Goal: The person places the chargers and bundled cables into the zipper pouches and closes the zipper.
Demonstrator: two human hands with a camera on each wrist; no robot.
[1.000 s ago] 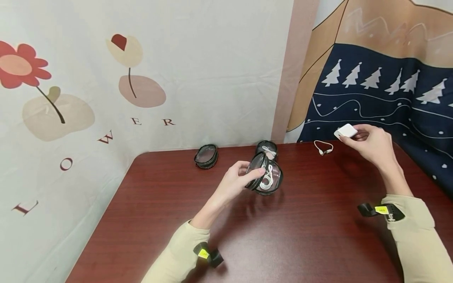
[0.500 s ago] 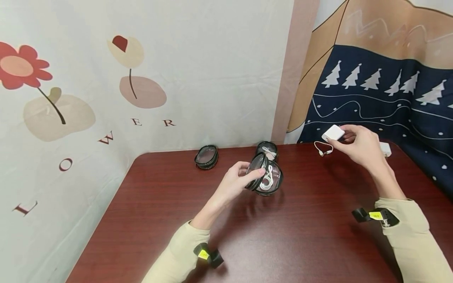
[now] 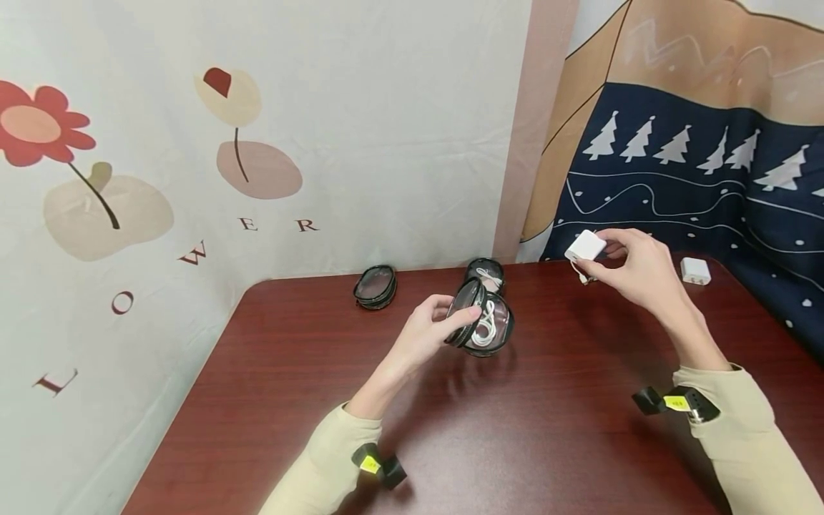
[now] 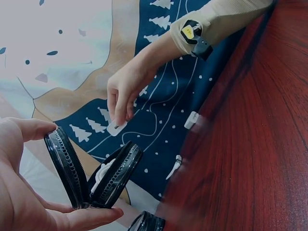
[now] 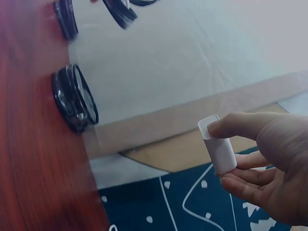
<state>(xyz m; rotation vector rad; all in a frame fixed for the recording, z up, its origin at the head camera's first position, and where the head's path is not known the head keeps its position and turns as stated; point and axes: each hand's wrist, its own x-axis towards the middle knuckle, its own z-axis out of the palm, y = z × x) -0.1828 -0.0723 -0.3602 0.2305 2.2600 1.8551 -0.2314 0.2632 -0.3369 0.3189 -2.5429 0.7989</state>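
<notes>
My left hand grips a round black zip case with clear faces, its two halves spread apart. Inside the case's right half lies a coiled white cable. Between the thumb and fingers of my right hand is a white charger, raised over the back of the table. The right wrist view shows the charger pinched by its ends, a rounded block. Behind and below it, partly covered in the head view, is a short white cable.
A second white charger rests at the table's back right. One closed round case stands at the back left, and another case with a white cable is behind the held one. Curtains hang along the back edge.
My right hand has moved left with the charger, toward the held case, and the second charger has come into sight behind it. The left hand and its case have stayed put.
</notes>
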